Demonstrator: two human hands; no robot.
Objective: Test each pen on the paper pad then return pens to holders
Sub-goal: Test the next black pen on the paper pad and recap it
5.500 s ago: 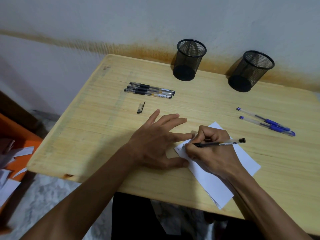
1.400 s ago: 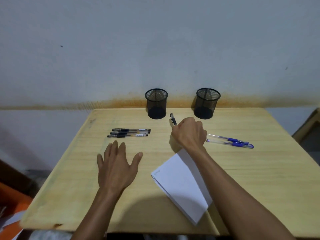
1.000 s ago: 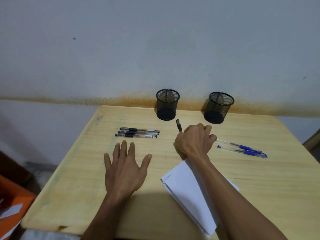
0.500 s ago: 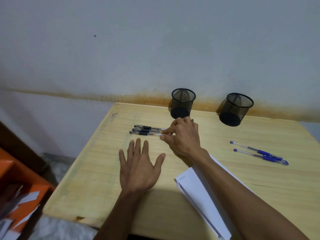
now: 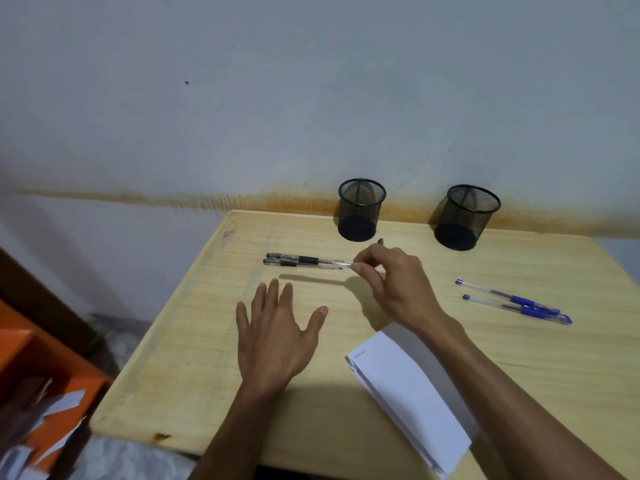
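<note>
Pinching black pen end, right hand

A pale wooden table stands pushed against a light grey wall. Along the wall, level with the table's far edge, runs a rusty orange stain, darkest just behind the table and fading out leftward. A small dark speck marks the wall high above the table's left corner. Near the table's front left corner there is a brown chip in the edge. Left of the table and lower down sits an orange box with white paper scraps lying in it. Between box and table a mottled grey floor shows.
</note>
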